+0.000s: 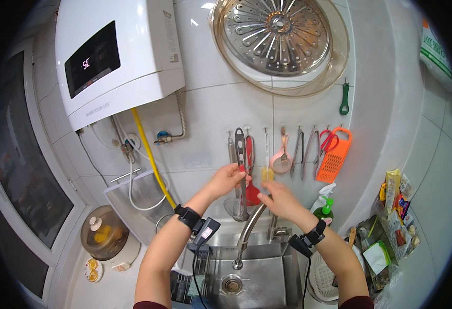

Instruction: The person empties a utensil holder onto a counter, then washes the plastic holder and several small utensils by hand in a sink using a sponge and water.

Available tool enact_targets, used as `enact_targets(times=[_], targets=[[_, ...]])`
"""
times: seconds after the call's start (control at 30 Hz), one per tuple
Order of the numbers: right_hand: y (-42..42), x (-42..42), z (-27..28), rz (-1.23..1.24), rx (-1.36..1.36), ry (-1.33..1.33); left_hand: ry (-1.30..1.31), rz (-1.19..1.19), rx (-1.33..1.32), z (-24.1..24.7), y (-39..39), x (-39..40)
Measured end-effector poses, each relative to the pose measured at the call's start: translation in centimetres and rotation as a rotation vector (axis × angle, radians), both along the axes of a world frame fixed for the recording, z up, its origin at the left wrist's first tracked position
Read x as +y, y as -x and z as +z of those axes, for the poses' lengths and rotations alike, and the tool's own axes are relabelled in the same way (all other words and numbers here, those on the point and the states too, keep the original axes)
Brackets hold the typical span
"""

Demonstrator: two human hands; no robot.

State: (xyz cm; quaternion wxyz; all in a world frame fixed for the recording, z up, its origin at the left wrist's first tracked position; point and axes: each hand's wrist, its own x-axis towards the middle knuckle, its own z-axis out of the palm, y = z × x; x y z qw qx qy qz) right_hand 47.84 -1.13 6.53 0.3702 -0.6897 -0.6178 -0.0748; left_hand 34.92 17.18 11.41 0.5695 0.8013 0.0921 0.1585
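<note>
My left hand [231, 179] is at the row of utensils on the tiled wall, its fingers closed on the metal shank of a ladle [240, 148] with a grey handle. Right behind it hangs a red spatula [253, 193]. My right hand [278, 197] is just above the faucet [245, 235], near the yellow head of a hanging brush [267, 174]; its fingers are partly spread, and whether they touch anything is unclear. Tongs [297, 152], red-handled scissors [329, 141] and an orange grater [333, 158] hang further right.
Below lies a steel sink [256, 274]. A water heater [121, 50] and a yellow hose [148, 150] are at the left, above a domed steamer [104, 231]. A steamer rack [283, 50] hangs overhead. Right of the sink are a green pump bottle [323, 212] and a white basket [322, 278].
</note>
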Motion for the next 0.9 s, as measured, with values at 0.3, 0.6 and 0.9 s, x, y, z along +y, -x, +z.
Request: enact_targets(times=[0.3, 0.6, 0.9], targets=[[-1.4, -1.0, -1.5, 0.107, 0.401, 0.150, 0.032, -0.065, 0.076, -2.8, -8.7, 0.4], [-1.5, -0.8, -1.8, 0.102, 0.376, 0.151, 0.019, -0.083, 0.092, -4.6, -10.9, 1.4], [-2.2, -0.5, -2.2, 0.142, 0.300, 0.074, 0.062, -0.077, 0.073, -4.6, -11.0, 1.8]])
